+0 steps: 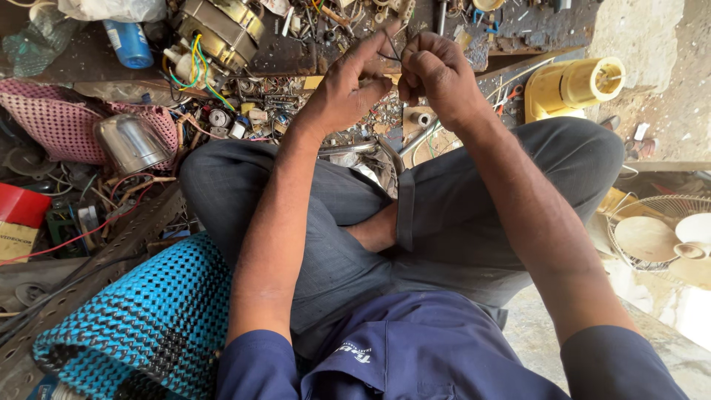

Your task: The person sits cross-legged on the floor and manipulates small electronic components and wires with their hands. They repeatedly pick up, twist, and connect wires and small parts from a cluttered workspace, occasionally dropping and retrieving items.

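Both hands raised above the crossed knees: left hand [346, 92] and right hand [437, 74] pinching a thin dark wire [390, 46] between fingertips, ends not yet seen joined; work judged early. Left of the knees, steel cup [132, 142] tipped, contents hidden; right of the knees, wire fan guard [655, 233] holding pale discs.

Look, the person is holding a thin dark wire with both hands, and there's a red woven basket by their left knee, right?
Not quite. The head view shows both hands, left hand and right hand, pinching the thin dark wire, but the woven basket by the left knee is blue and black, not red.
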